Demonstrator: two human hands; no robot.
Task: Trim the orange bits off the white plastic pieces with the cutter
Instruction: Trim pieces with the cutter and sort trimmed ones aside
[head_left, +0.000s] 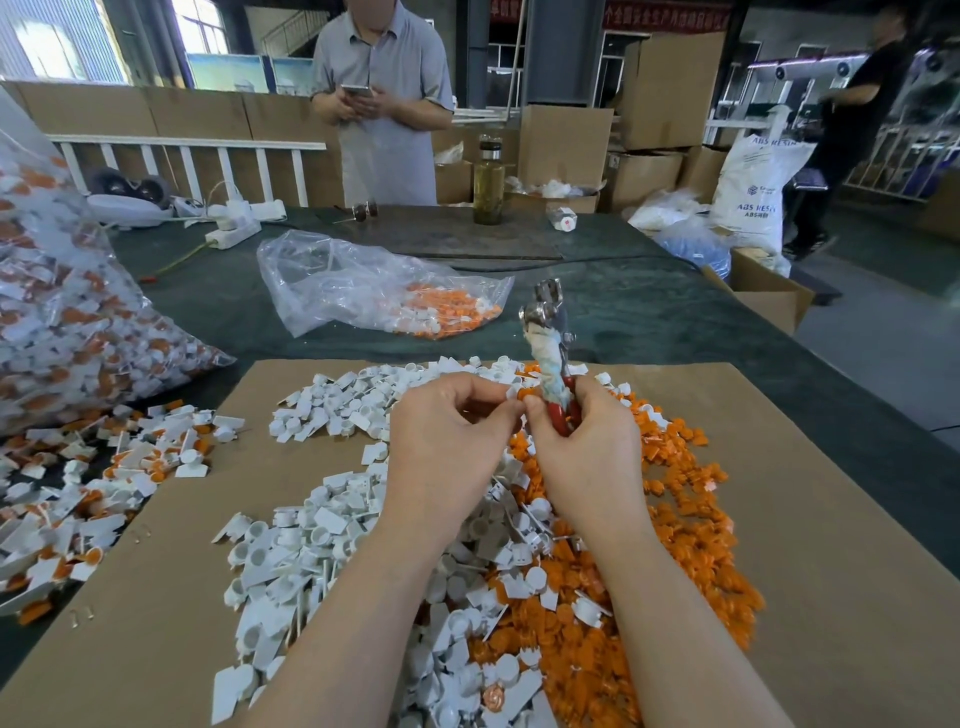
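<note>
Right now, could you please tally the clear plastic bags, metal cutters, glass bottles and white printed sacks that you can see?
Clear plastic bags holding orange and white pieces: 2
Metal cutters with red handles: 1
Glass bottles with yellowish liquid: 1
White printed resin sacks: 1
Total: 5

Free room and obstacles on the bench

Bare cardboard sheet (810, 519) lay open along the right side and at the near left corner; a hand could pass there. The middle was blocked by a heap of white pieces (311, 545) and, just beside it to the right, a heap of orange bits (675, 519). The left edge was crowded by a full bag (62, 312) with loose untrimmed pieces (104, 467) spilled before it. Beyond the sheet a half-empty clear bag (374, 291) lay on the green bench (649, 312), with open cloth to its right.
</note>
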